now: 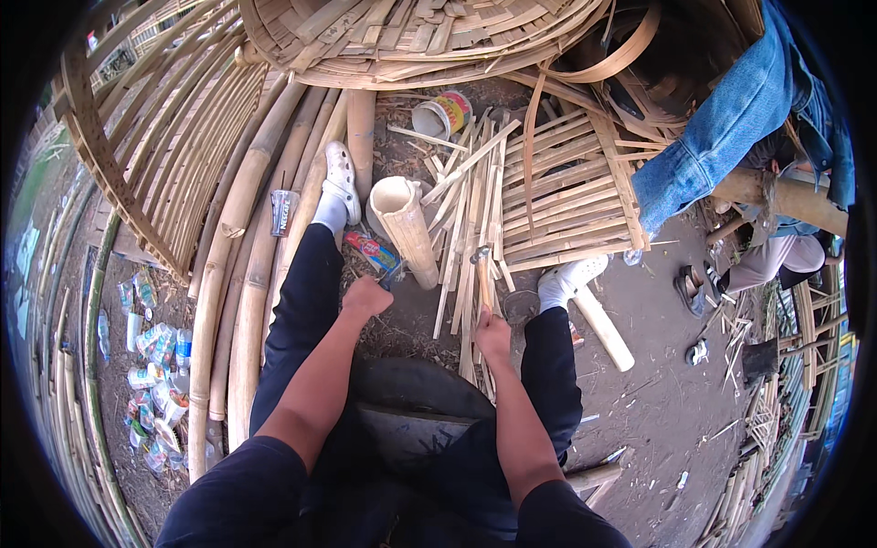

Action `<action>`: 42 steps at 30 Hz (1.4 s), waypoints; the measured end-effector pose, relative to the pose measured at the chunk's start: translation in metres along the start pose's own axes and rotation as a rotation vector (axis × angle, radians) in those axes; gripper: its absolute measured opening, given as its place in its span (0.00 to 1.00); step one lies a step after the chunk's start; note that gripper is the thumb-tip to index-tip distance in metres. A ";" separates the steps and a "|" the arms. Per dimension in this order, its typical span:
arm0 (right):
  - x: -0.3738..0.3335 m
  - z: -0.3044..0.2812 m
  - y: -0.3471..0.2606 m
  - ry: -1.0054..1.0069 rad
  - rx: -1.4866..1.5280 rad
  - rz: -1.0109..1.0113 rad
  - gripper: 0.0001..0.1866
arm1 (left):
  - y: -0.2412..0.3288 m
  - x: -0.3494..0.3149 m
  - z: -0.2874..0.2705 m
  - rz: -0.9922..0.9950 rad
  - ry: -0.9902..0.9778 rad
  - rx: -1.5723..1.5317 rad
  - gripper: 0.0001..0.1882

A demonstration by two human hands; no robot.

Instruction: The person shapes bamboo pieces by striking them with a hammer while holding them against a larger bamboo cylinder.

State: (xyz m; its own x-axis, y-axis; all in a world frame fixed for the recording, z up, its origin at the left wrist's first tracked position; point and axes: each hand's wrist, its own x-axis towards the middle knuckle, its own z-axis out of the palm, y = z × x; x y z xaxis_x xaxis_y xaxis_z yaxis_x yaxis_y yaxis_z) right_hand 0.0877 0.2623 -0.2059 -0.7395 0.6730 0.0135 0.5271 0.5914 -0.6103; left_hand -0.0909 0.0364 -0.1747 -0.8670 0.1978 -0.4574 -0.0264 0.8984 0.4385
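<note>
Litter (155, 374) on the ground at far left, then bamboo poles (245, 210). Left hand (367, 297) curled into a fist beside a red-and-blue packet (367, 245); can't tell if it grips anything. Bamboo stub (408, 236) stands just beyond. Right hand (493, 334) closed around the wooden handle of a hammer (485, 285), hammer over loose bamboo strips (461, 256). Slatted bamboo panel (565, 194) lies right of the strips.

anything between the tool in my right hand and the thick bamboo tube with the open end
Yes: loose bamboo strips lie in the gap between the wooden-handled tool in your right hand and the thick bamboo tube to its left. Nothing else visible stands there.
</note>
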 end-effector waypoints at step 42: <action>-0.058 -0.055 -0.042 -0.145 0.452 0.449 0.31 | -0.005 -0.012 0.016 0.044 0.120 0.038 0.20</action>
State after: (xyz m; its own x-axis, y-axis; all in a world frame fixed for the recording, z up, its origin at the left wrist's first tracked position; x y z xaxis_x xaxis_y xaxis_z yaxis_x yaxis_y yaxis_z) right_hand 0.1315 0.2227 -0.1371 -0.5540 0.7259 -0.4076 0.5929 0.0003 -0.8053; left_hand -0.0724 0.0361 -0.1833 -0.9204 0.1912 -0.3410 0.0301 0.9043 0.4259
